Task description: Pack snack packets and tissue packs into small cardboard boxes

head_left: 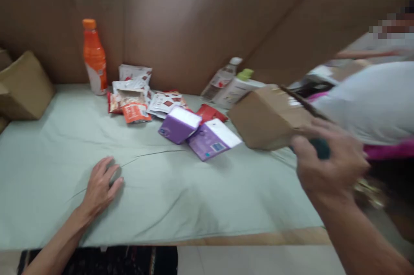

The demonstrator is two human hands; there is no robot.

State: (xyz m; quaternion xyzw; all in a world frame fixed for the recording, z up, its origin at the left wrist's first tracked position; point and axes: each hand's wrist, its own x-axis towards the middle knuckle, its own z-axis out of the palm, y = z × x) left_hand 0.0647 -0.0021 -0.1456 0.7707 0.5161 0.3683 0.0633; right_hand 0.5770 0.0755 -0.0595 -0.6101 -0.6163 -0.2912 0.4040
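Note:
My left hand rests on the pale green cloth, fingers spread and holding nothing. At the right, my right hand is raised, its fingers curled round a dark green rounded object, mostly hidden and blurred. Just beyond those fingers is a brown cardboard box; I cannot tell whether they touch it. Two purple-and-white tissue packs lie mid-table, one leaning against the other. Behind them are several snack packets and a red packet.
An orange bottle stands by the tall cardboard wall. A clear bottle and a white pump bottle lean at the back right. Another cardboard box is at left. Beyond the right end is a person in a white top.

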